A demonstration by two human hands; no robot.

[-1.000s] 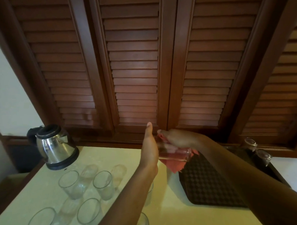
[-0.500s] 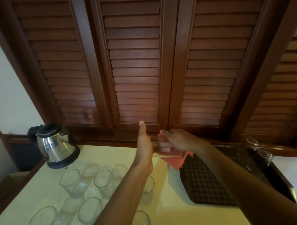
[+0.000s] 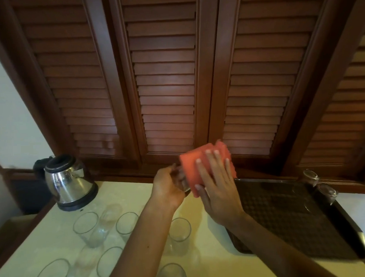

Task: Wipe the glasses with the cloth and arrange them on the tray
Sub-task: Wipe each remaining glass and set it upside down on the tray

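Glass (image 3: 182, 179) under wiping was held in mid-air at frame centre, above the table edge, and was mostly hidden: only a sliver of clear wall showed between the two hands, so its orientation could not be determined. Left hand (image 3: 168, 185) gripped it from the left with fingers curled round the wall; the fingertips were concealed behind the glass. Right hand (image 3: 217, 189) pressed the cloth (image 3: 196, 164) against the glass, with fingers (image 3: 211, 162) straight and slightly spread over the fabric and the thumb along the lower edge. This cloth was coral-orange with a nubbly, towel-like texture, folded to a thick pad. Tray (image 3: 294, 213), at right of frame, was dark and rectangular with a raised rim and a quilted diamond-pattern mat; the right forearm covered its near left corner. Two inverted glasses (image 3: 318, 185) stood at the tray's far right edge, blurred. Unwiped glasses (image 3: 85, 224), clear straight-walled tumblers, stood upright in the lower left on the pale cream table (image 3: 121, 194); several were cut off by the bottom edge or hidden by the left forearm, so the count was uncertain. Kettle (image 3: 69, 183), polished steel with a black lid and base, stood at left; no readable marking appeared on it. Louvred brown wooden doors (image 3: 165, 76) filled the upper frame.
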